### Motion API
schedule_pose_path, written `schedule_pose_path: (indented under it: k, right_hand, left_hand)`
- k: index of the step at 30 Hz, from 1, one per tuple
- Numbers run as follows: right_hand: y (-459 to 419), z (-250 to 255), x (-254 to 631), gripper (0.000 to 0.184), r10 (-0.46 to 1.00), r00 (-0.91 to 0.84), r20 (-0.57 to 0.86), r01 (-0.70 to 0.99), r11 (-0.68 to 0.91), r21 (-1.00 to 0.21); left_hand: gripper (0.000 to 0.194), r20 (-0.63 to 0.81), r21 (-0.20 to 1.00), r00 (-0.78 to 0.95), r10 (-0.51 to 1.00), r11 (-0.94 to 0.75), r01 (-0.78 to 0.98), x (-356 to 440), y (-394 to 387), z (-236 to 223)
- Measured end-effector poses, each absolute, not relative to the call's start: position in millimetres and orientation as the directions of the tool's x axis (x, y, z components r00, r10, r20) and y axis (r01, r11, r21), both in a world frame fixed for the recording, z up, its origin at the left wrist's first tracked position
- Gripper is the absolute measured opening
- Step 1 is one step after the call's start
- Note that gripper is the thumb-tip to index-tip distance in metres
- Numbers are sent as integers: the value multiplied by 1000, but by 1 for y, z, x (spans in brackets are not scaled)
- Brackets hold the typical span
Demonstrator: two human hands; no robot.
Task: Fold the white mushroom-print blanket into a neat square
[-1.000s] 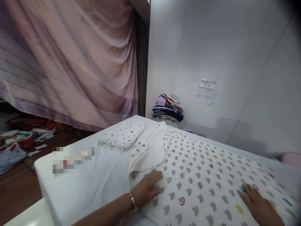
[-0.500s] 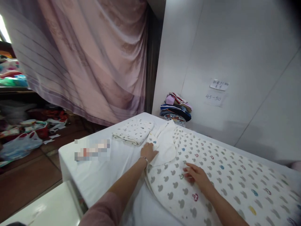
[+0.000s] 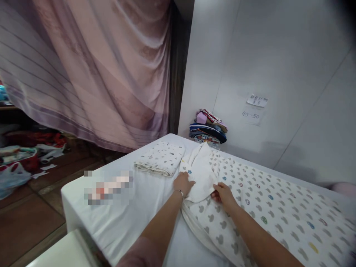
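A white cotton cloth printed with grey, blue, red and yellow mushroom shapes is spread over the right side of the table. Its left end is turned over, showing the plain white underside. My left hand is closed on the left border of that turned part, its thumb sticking out to the right; the fingertips are partly lost in the fabric. The lower right corner of the plain flap is pinched between the thumb and fingers of my right hand. Beyond my left hand lies a folded printed cloth.
The white table has a blurred-out item on its left side. Folded clothes are stacked behind it by the grey wall. A pink curtain hangs at the back left. Plastic bags lie on the floor.
My right hand has closed from loosely spread fingers onto the flap's corner. My left hand and the cloth under it have shifted slightly right, and the near edge is drawn into folds.
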State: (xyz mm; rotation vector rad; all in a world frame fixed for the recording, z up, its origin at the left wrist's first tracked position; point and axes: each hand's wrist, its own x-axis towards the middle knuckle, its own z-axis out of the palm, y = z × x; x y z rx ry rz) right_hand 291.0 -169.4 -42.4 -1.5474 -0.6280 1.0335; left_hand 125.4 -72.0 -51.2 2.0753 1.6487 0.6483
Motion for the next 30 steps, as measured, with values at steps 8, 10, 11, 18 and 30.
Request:
schedule_pose_path:
  k: [8,10,11,18,30]
  right_hand:
    - [-153,-27,270,21,879,470,-79,0,-89,-996]
    - [-147,-23,261,23,892,450,-52,25,-70,-997]
    - [-143,-20,255,24,899,437,-41,35,-63,-997]
    - [-112,-4,216,23,937,348,-14,69,-40,-997]
    - [-84,-7,200,17,958,285,20,140,-21,-990]
  left_hand:
    - [18,106,817,66,992,-125,563,111,-58,-49]
    - [23,117,883,59,991,-131,451,106,-56,-46]
    - [25,123,910,67,990,-140,391,103,-55,-44]
    - [24,171,973,167,971,-193,124,97,-60,-36]
    - [22,326,914,242,914,-371,168,93,-56,-41]
